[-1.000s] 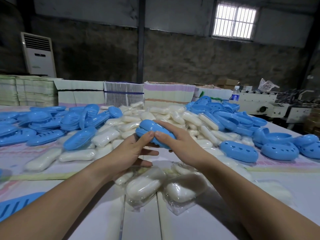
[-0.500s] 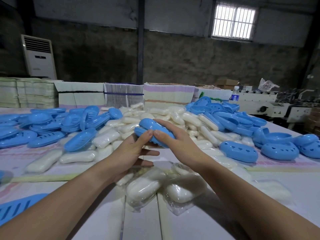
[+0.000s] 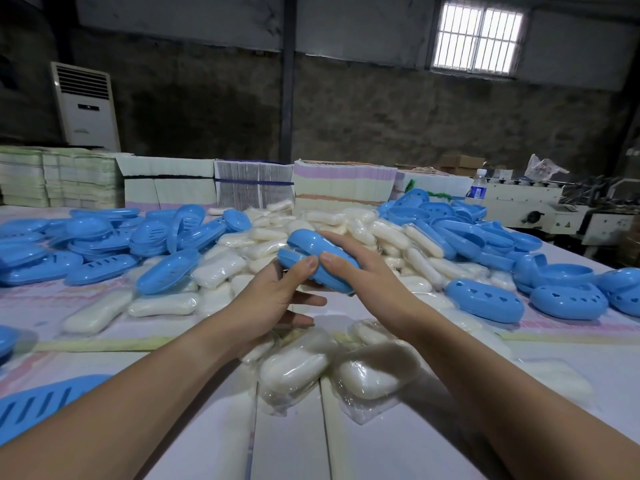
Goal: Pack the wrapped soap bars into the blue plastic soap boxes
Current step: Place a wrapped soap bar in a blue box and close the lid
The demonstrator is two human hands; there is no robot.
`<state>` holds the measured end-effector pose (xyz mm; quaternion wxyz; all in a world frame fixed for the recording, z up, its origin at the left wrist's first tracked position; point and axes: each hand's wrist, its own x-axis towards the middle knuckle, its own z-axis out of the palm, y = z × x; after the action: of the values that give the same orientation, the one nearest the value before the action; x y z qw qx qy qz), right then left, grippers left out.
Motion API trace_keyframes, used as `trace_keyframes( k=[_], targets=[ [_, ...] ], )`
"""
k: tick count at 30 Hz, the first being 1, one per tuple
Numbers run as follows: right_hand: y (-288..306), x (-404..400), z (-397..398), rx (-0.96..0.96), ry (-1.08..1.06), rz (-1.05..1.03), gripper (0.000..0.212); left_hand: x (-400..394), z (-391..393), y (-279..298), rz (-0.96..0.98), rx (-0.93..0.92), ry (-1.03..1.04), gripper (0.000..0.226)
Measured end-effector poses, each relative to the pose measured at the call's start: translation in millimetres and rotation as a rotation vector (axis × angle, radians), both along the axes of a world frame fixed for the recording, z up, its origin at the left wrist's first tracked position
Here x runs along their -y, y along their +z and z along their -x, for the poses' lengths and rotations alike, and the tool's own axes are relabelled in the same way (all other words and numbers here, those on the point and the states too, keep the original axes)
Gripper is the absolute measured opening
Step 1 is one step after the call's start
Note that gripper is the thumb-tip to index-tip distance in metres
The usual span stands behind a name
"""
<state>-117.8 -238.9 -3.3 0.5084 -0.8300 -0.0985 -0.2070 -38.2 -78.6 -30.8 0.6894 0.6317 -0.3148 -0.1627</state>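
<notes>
Both hands hold one blue plastic soap box (image 3: 308,247) above the table, its lid nearly down on its base with a strip of clear wrap showing in the gap. My left hand (image 3: 273,299) supports it from below, thumb pressed on the near edge. My right hand (image 3: 360,271) grips it from the right, thumb beside the left thumb. A heap of wrapped white soap bars (image 3: 349,230) lies behind the box. Two more wrapped bars (image 3: 294,368) sit just below my wrists.
Blue box halves are piled at the left (image 3: 104,237) and right (image 3: 467,230), with closed boxes (image 3: 485,299) at the right. A slotted blue tray (image 3: 45,400) lies near the left edge. Stacks of flat cartons (image 3: 252,185) line the far table edge.
The box has stayed in both hands and shifted only slightly; the thumbs press a little closer together on its near edge.
</notes>
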Motion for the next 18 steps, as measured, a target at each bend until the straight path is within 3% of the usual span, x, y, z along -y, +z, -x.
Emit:
trace_keyframes(
  k=[4, 11, 18],
  targets=[
    [-1.4, 0.5, 0.6, -0.018, 0.024, 0.014, 0.038, -1.3, 0.7, 0.2, -0.009, 0.004, -0.019, 0.054],
    [-3.0, 1.5, 0.8, -0.046, 0.032, 0.053, 0.036, -3.7, -0.7, 1.0, -0.056, -0.005, -0.049, 0.066],
    [-0.7, 2.6, 2.8, -0.046, 0.049, 0.119, 0.047, -10.1, -0.1, 4.5, -0.134, 0.053, -0.112, 0.063]
  ],
)
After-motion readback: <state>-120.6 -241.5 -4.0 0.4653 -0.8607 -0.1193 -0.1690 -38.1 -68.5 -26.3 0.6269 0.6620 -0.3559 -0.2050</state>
